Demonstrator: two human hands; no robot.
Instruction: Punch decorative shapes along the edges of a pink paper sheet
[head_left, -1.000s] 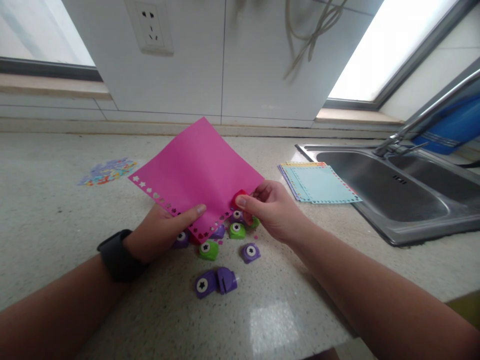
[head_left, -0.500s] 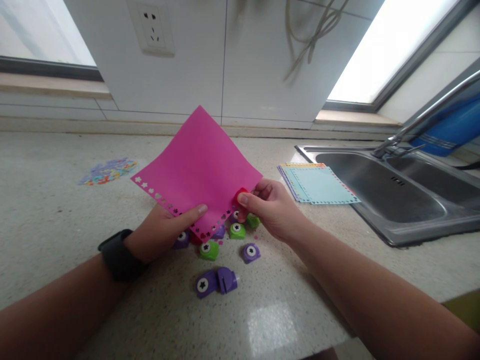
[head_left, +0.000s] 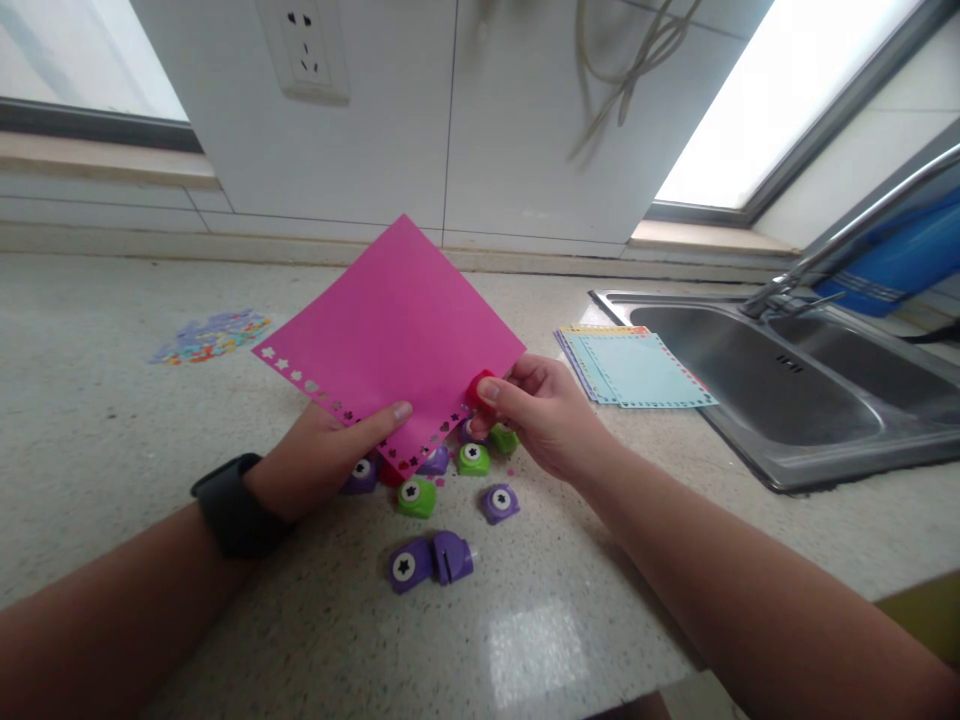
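Observation:
A pink sheet of paper point(head_left: 397, 320) is held up with one corner toward me; rows of small punched shapes run along its two near edges. My left hand point(head_left: 337, 440) grips the lower left edge, thumb on top and fingers hidden beneath. My right hand point(head_left: 544, 410) is closed around a red craft punch point(head_left: 482, 388) set on the right edge of the paper, thumb pressed against it. Below the sheet lie green punches point(head_left: 416, 497) and purple punches point(head_left: 500, 502), some partly covered by it. Two more purple punches point(head_left: 411, 565) lie together nearer to me.
A stack of light blue, yellow and purple punched sheets point(head_left: 630, 370) lies by the steel sink point(head_left: 757, 440) on the right. At the left of the speckled counter point(head_left: 112, 430) is a heap of coloured paper cut-outs point(head_left: 211, 337). A power socket point(head_left: 307, 50) is on the wall behind.
The pink sheet has shifted very slightly and looks a little flatter. The red punch shows a bit more under my right thumb. Both hands keep their hold.

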